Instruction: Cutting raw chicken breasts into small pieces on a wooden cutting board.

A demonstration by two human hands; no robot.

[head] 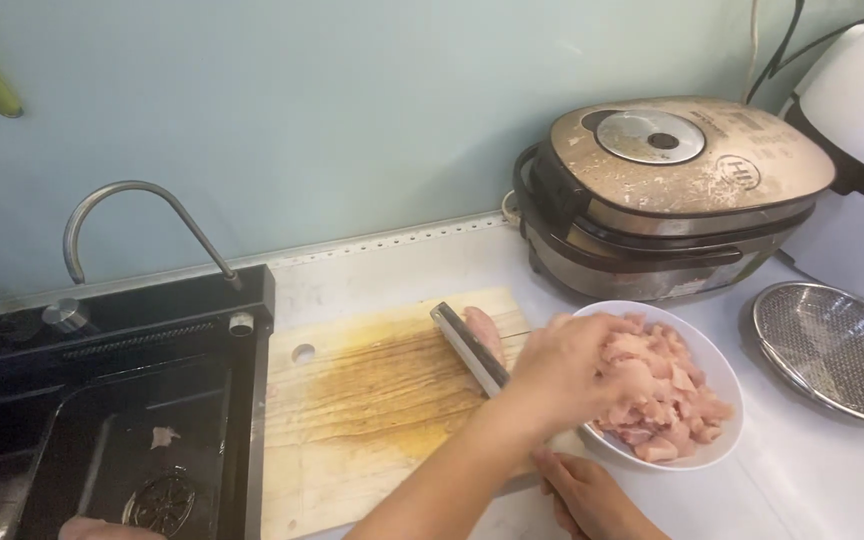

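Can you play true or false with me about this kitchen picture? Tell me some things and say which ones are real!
1. The white bowl holds pieces of raw pink meat. True.
2. The cutting board is blue plastic. False: it is pale wood.
3. A hand reaches across to the bowl. True.
4. The rice cooker stands in the sink. False: it stands on the counter by the wall.
5. A metal strainer lies right of the bowl. True.
6. The knife lies in the strainer. False: it is on the board.
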